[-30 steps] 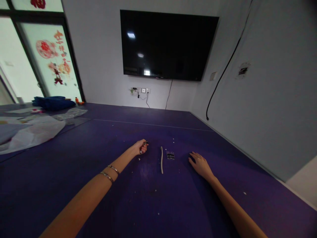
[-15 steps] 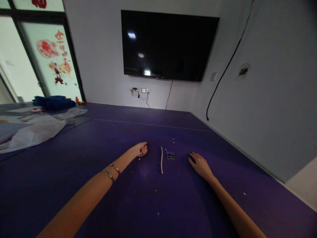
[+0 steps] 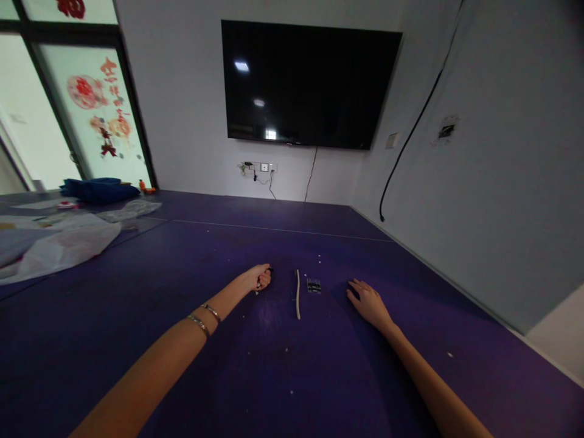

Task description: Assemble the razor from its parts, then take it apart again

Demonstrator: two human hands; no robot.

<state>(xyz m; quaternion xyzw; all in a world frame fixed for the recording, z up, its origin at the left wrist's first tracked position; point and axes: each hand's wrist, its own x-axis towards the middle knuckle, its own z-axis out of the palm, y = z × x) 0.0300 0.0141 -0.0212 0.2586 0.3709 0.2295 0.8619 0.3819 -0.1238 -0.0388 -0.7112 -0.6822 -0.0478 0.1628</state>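
My left hand (image 3: 260, 277) is closed in a fist just above the purple tabletop (image 3: 269, 365). A small dark tip shows by the thumb and a paler bit below the fingers; the rest of what it grips is hidden. To its right lies a slim, slightly bent off-white stick (image 3: 298, 298) with a dark patch at its far end, too small to name. Beside that rests a small clear case (image 3: 314, 286) with black pieces in it. My right hand (image 3: 367, 302) lies palm down on the tabletop, right of the case, fingers stretched out and holding nothing.
Thin plastic sheeting (image 3: 68, 246) and a dark blue cloth bundle (image 3: 100, 190) lie at the left. A small orange object (image 3: 145, 187) stands behind them. A black cable (image 3: 410, 134) hangs down the right wall. White specks dot the tabletop.
My left fist has turned slightly and its grip has shifted a little; the dark tip still pokes out. My right hand, the stick and the case stay where they were.
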